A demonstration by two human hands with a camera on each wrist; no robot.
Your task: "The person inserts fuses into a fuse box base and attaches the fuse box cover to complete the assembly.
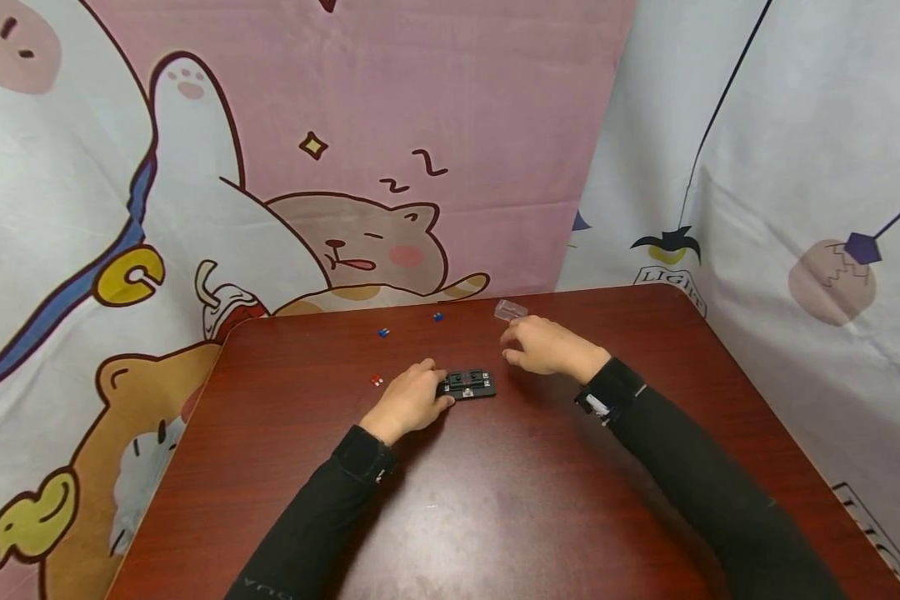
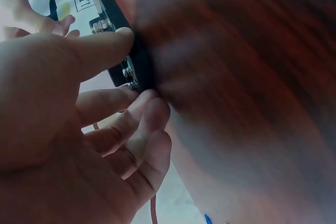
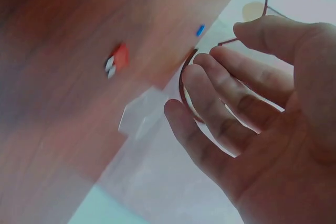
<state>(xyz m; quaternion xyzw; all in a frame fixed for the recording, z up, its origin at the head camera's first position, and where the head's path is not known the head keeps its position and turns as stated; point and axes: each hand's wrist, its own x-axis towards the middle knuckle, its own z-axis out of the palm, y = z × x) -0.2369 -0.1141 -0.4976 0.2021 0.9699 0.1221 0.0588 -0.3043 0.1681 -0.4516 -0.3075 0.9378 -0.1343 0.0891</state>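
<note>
Dark wood surface (image 1: pixel 495 483). Left hand (image 1: pixel 408 402) grips the left end of a black block (image 1: pixel 467 384), fingers curled on it. Right hand (image 1: pixel 543 346) just right of the block, relaxed, holding nothing; clear cover (image 1: pixel 510 310) just beyond its fingertips.

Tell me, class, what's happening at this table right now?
A person in black sleeves sits at a dark red table. The left hand grips the end of a small black fuse block, thumb and fingers against its edge. The right hand hovers open just beyond the block, next to a clear plastic cover near the table's far edge; it holds nothing. Two small blue fuses and a red fuse lie loose on the table.
</note>
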